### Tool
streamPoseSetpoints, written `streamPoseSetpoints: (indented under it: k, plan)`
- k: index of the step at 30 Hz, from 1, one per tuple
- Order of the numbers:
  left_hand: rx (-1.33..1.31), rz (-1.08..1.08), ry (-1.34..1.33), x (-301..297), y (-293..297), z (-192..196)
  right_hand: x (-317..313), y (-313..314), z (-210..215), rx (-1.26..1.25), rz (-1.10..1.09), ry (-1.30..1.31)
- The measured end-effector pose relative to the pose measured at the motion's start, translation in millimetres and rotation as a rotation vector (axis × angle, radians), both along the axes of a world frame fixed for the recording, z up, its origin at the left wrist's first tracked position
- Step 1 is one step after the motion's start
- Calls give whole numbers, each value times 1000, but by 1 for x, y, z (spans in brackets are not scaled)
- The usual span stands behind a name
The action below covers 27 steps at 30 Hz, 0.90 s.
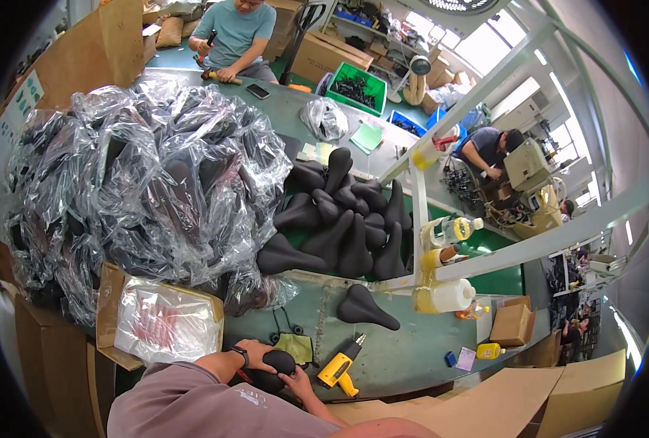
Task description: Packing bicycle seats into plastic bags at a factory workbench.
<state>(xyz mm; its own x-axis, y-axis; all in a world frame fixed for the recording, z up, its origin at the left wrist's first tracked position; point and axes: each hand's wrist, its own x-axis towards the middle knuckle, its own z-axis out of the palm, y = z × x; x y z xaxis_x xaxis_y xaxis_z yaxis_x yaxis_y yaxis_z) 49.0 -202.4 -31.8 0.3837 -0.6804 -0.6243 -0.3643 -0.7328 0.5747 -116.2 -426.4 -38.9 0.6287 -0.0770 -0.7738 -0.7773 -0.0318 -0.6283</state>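
Note:
At the table's near edge, close to my body, I hold a black bicycle saddle (278, 363). My left hand (254, 350), with a dark band on its wrist, grips one side of it. My right hand (295, 381) is closed on the opposite side; some of its fingers are hidden. A yellow-green cloth (294, 348) lies just beyond the saddle. Right of my hands rests a yellow and black heat gun (340, 365), its nozzle pointing away from me. Farther off, a single black saddle (365, 306) lies on the green table.
Plastic-wrapped saddles form a big heap (149, 182) at left. Bare black saddles (346, 226) are piled beyond a white frame post (421, 219). A cardboard box of plastic bags (167, 317) sits left of me. Across the table a person (237, 36) holds a hammer; another works at right.

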Motion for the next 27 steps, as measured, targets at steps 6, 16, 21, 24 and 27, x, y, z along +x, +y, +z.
streamPoseSetpoints:
  k: [6, 16, 21, 24, 27]
  plan:
    - [-104, 45, -71, 6, -5, -7, 0, 1, -15, 14, -114, -79]
    - [-70, 40, -49, -8, 2, -4, -1, -17, -20, 39, 65, 40]
    - [-159, 94, -27, -12, 9, -39, 6, -5, -13, 51, 49, 58]
    - [-221, 29, 7, -10, 15, -38, 3, 7, -6, -16, 45, 11]
    - [-75, 26, -14, -13, 16, -23, 4, 11, -5, 9, -26, -45]
